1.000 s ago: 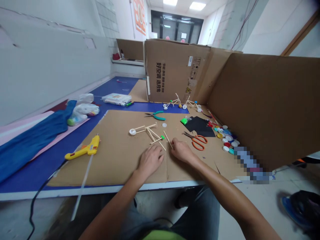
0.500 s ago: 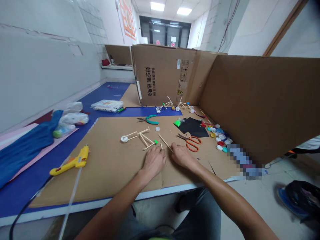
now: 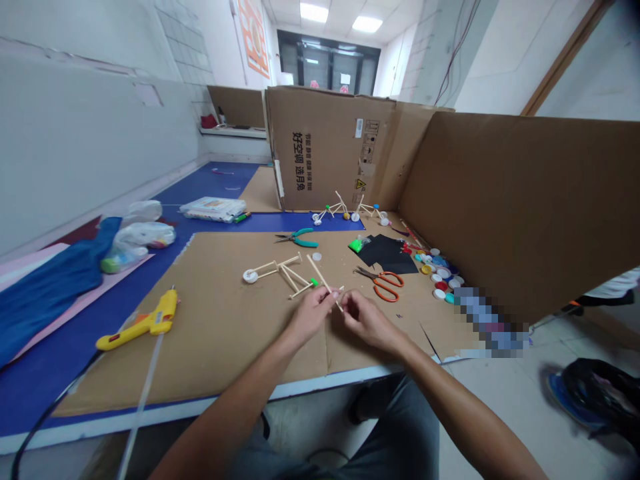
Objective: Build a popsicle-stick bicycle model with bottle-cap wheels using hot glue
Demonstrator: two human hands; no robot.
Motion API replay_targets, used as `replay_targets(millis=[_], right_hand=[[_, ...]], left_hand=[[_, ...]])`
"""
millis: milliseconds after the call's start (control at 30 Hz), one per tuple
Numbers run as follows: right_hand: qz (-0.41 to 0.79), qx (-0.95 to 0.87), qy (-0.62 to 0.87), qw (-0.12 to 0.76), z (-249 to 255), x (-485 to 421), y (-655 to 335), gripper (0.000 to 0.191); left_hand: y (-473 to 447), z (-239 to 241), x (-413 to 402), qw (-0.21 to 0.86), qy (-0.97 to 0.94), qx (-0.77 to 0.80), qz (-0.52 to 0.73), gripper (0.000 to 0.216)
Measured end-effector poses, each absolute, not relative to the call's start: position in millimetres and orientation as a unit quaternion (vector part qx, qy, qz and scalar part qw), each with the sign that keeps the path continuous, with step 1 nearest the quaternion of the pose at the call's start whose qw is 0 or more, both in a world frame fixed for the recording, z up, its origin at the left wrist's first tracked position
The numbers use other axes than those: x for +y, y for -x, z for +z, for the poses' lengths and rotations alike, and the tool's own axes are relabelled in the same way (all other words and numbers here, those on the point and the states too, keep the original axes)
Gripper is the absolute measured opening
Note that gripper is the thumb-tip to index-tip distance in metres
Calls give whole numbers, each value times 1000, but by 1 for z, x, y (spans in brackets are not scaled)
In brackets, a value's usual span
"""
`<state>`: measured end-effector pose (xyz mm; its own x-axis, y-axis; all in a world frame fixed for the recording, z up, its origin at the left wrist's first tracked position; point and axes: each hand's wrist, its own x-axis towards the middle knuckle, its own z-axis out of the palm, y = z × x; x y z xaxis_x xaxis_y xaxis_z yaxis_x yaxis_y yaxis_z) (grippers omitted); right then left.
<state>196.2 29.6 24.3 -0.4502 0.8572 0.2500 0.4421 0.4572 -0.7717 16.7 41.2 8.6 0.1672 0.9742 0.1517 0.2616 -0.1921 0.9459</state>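
Note:
My left hand (image 3: 311,313) and my right hand (image 3: 364,317) are raised a little above the cardboard mat (image 3: 225,320), close together. Both pinch thin wooden sticks (image 3: 323,280): a long one slants up and away from the left fingers, and a short one crosses between the two hands. Just beyond them lies a stick frame (image 3: 280,270) with a white bottle-cap wheel (image 3: 249,275) and a green tip.
Orange scissors (image 3: 385,283), black paper (image 3: 387,253), coloured bottle caps (image 3: 440,270), teal pliers (image 3: 300,236) and two finished stick models (image 3: 350,210) lie further back. A yellow glue gun (image 3: 143,322) lies left. Cardboard walls (image 3: 525,207) stand behind and right.
Both hands have lifted off the mat and come together, taking the sticks up with them. The camera has shifted slightly.

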Motion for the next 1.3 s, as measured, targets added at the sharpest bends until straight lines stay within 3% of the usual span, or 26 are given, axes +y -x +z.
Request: replay_targets(millis=[167,300,400,467,667,800,933,1033,1133,1300], right_hand=[[298,-821,411,263,31,16,-189,6],[165,-795,538,229,42,48,-221,17],[19,-771,630,90,43,79,-254,25],[-10,-766,643,-5,40,91,-268,28],[-38,-763,645,-25,33,92,-275,24],[6,-757,650,63,29,90,-284,29],[224,-720,590,288,21,80,-284,48],[379,-649,523,402,19,62,-269,58],[486,-602,469,427,24,39,-246,60],[589,-598,385,385,32,4,-210,48]], left_hand=[[-4,-1,22,505,-505,503,486,40],[8,1,11,523,-432,516,523,41],[16,5,9,528,-376,500,574,41],[20,7,9,537,-356,483,593,42],[24,10,10,560,-340,446,610,43],[24,11,8,564,-345,435,612,41],[23,13,7,585,-369,421,587,43],[19,13,7,584,-378,422,581,43],[14,15,8,574,-364,414,606,41],[6,21,12,575,-327,353,661,38]])
